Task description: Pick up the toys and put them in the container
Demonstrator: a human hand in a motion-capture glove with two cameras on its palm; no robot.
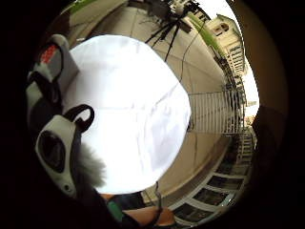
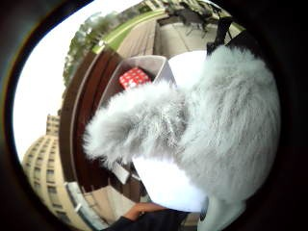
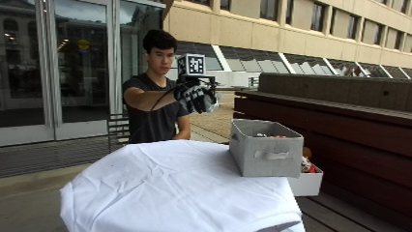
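In the outside view my gloved right hand (image 3: pixel 195 98) is raised at chest height, above the far edge of the white-clothed table (image 3: pixel 174 193). Its fingers curl round a grey fluffy toy (image 3: pixel 210 101). This toy (image 2: pixel 202 130) fills much of the thumb side palm view, and a tuft of its fur (image 1: pixel 90 169) shows beside the glove's fingers (image 1: pixel 55 148). The grey fabric container (image 3: pixel 270 159) stands on the table's right side, to the right of the hand and lower. A red toy with white spots (image 2: pixel 134 77) lies inside the container (image 2: pixel 156 65).
A white box (image 3: pixel 310 184) holding more small things sits behind the container, at the table's right edge. A long dark wooden bench wall (image 3: pixel 360 130) runs along the right. The person stands behind the table, the bare arm (image 3: pixel 184 129) hanging low.
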